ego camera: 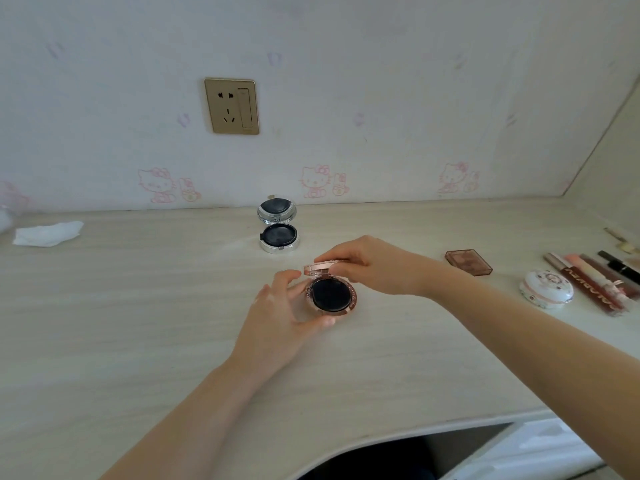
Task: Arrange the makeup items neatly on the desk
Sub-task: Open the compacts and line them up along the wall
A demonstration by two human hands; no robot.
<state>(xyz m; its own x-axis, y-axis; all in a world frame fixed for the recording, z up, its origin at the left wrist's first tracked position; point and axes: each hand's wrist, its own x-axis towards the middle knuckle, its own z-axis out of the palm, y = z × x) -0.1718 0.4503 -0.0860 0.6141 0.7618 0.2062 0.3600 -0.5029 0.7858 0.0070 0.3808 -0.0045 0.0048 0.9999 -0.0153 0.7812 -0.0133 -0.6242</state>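
**Both hands on the pink compact at mid-desk**

A pink compact [331, 292] sits open near the middle of the desk [138, 306], its base flat on the wood and a dark round pad showing inside; its lid [323, 266] is hinged at the far side and tilted up only a little. The left hand [280, 313] cups the base from the left, thumb curled against the near rim and fingertips against the far-left rim; the right hand [367, 265] reaches in from the right, its fingers curled over the top edge of the lid and pinching it.

Behind, close to the wall [346, 81], a silver compact [278, 226] lies fully open, lid standing toward the wall, dark insides in both halves; it is apart from the pink one. Far left lies a crumpled tissue [48, 233]. To the right, a small brown palette [468, 262] lies flat; further right a white round case [546, 289] with a floral pattern sits just beside a row of lip gloss tubes [595, 282] lying side by side; a dark tube lies at the row's far edge, partly cut off by the frame. A gold socket [231, 106] is on the wall above the silver compact.
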